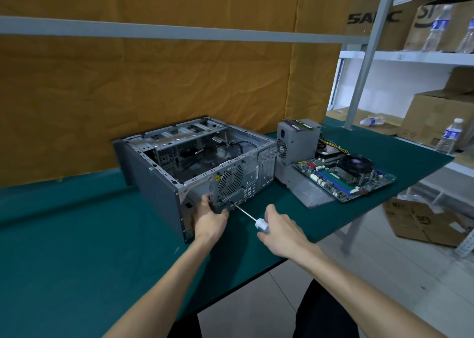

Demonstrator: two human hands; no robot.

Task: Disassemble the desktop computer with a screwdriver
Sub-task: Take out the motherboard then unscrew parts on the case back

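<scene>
A grey desktop computer case lies on its side on the green table, open side up and mostly bare inside. Its rear panel with a round fan grille faces me. My left hand grips the lower corner of that rear panel. My right hand holds the white handle of a screwdriver. The shaft's tip meets the rear panel just below the fan grille.
To the right of the case stand a grey power supply, a motherboard with a fan cooler and a flat grey side panel. Shelves with cardboard boxes and water bottles fill the right. An orange sheet hangs behind.
</scene>
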